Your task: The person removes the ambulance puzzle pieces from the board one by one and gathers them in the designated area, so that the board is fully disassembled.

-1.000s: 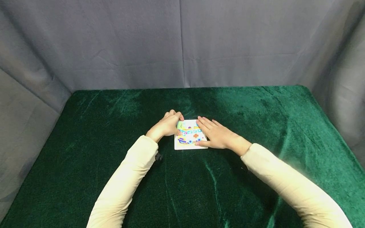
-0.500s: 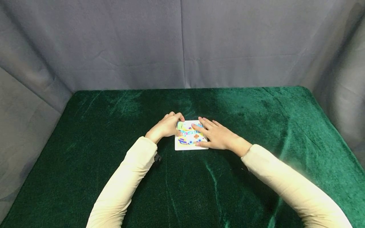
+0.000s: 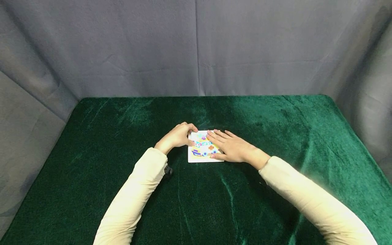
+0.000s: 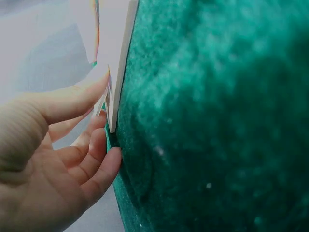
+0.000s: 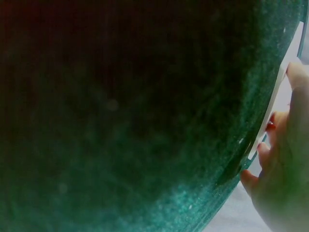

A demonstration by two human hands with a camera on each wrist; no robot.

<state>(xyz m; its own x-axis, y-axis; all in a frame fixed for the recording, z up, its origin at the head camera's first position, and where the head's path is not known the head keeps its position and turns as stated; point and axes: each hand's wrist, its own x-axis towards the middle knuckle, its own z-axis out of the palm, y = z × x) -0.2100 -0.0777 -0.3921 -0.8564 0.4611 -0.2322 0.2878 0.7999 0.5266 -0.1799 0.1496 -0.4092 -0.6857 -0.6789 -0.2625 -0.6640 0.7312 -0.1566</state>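
Note:
A square, white-bordered puzzle board [image 3: 203,160] with a colourful ambulance picture lies flat on the table. My left hand [image 3: 177,136] is at its upper left corner, thumb and fingers pinching a puzzle piece [image 4: 99,104]. In the left wrist view that thin piece stands tilted, one side raised from the board. Laid across the board's right side, my right hand [image 3: 233,147] rests with straight fingers on the picture and covers part of it. The right wrist view shows only the board's pale edge [image 5: 275,94] beside the fingers.
Dark green velvet cloth [image 3: 122,204] covers the table around the board. Grey curtains [image 3: 137,47] hang behind the table and at both sides. A small black device [image 3: 168,170] sits at the left wrist.
The left hand's piece has tilted up, and its green picture no longer shows in the head view. The right index finger lifted inward, then the right fingers shifted left over the picture.

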